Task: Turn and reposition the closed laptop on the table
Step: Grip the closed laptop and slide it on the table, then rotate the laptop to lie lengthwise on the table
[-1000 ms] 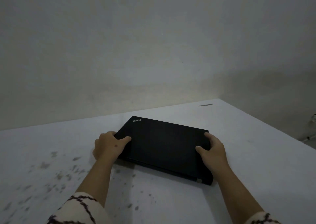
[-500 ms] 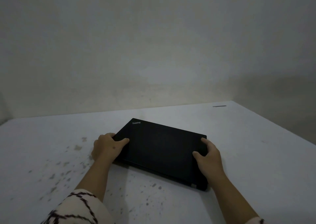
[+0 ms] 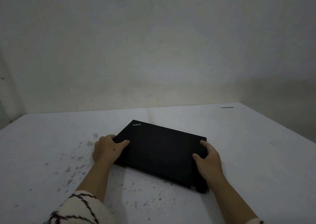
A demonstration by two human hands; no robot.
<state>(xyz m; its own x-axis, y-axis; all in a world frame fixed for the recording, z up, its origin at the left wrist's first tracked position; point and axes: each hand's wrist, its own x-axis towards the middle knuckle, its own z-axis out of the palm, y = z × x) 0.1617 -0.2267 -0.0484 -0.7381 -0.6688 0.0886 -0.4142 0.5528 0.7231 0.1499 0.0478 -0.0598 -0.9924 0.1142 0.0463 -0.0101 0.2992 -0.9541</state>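
Nearest the camera, a patterned sleeve (image 3: pixel 77 208) covers the left forearm, which reaches forward to the closed black ThinkPad laptop (image 3: pixel 162 152), the landmark for everything here. The left hand (image 3: pixel 106 149) is closed over the laptop's left edge, thumb lying on the lid and fingers curled down the side. The right hand (image 3: pixel 207 160) clasps the laptop's right edge the same way, thumb and forefinger on the lid, the other fingers hidden behind the edge. Both hands hold the laptop firmly; neither is spread open.

The laptop lies flat on the white table (image 3: pixel 256 155), lid shut, skewed so that its near right corner points toward the person and its logo corner points away to the left. Judging by that skew, the turn is under way or only just set up: the grip is taken, but squaring up and final placing seem left to do.

Left of and nearer than the laptop, the table is flecked with chipped paint marks (image 3: pixel 75 167). Far beyond the laptop's right side, a small dark mark (image 3: pixel 226 107) sits at the table's back edge. No containers are in sight.
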